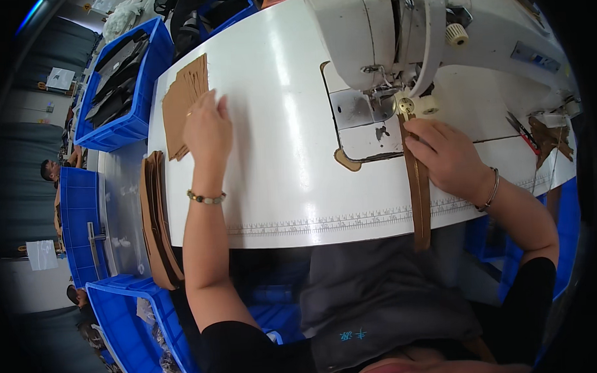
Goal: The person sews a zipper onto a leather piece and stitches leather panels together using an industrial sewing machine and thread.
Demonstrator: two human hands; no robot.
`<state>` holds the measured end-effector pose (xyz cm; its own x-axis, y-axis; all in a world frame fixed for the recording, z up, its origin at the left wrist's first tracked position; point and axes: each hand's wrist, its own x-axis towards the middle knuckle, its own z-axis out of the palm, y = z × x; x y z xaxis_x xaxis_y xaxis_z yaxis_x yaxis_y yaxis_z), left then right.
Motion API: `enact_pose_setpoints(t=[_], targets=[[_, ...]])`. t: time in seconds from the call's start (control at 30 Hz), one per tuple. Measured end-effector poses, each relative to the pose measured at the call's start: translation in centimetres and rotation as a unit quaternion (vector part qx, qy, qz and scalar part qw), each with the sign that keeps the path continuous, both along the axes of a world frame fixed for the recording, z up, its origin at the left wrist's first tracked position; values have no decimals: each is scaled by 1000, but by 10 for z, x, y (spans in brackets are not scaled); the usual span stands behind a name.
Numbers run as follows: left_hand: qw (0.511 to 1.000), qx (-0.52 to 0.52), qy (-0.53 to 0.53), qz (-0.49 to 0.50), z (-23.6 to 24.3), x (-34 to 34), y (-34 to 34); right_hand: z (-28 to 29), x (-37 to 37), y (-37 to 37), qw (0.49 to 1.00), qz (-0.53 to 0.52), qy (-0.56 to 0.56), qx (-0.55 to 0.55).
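My left hand (208,127) is at a stack of brown fabric pieces (178,118) on the left of the tabletop, thumb and forefinger slightly apart; whether it touches the top piece is unclear. My right hand (442,155) has its bent fingers on a brown zipper strip (419,208), pressing and gripping it just below the presser foot of a white sewing machine (346,33). The strip runs down over the table's front edge. Its upper end lies at the foot, beside the metal needle plate (352,109).
The white table (278,174) has a printed ruler. Longer brown pieces (156,211) hang at its left edge. Blue crates (112,130) with dark pieces and bagged items stand left. Red-handled snips (527,136) and brown scraps (550,138) lie right. Other people (50,170) sit beyond.
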<state>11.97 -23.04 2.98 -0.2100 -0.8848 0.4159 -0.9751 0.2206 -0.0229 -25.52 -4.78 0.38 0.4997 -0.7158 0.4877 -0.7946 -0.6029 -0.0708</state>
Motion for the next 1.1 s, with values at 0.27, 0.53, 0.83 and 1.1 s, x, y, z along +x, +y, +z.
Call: enact_pose_setpoints(t=[0.27,0.53,0.83,1.1], targets=[[970,77,-54,225,2,84,-32,0,-1,-2,1000,16,-6,-8],[971,63,-83,217,13,112,-19,0,-1,-3,1000,20,-12,-10],[765,287,574,44,51,120,-13,1,-2,-3,999,16,-28,-2],[489,598,634,-25,2,-19,144,7,-2,-1,994,103,-27,2]])
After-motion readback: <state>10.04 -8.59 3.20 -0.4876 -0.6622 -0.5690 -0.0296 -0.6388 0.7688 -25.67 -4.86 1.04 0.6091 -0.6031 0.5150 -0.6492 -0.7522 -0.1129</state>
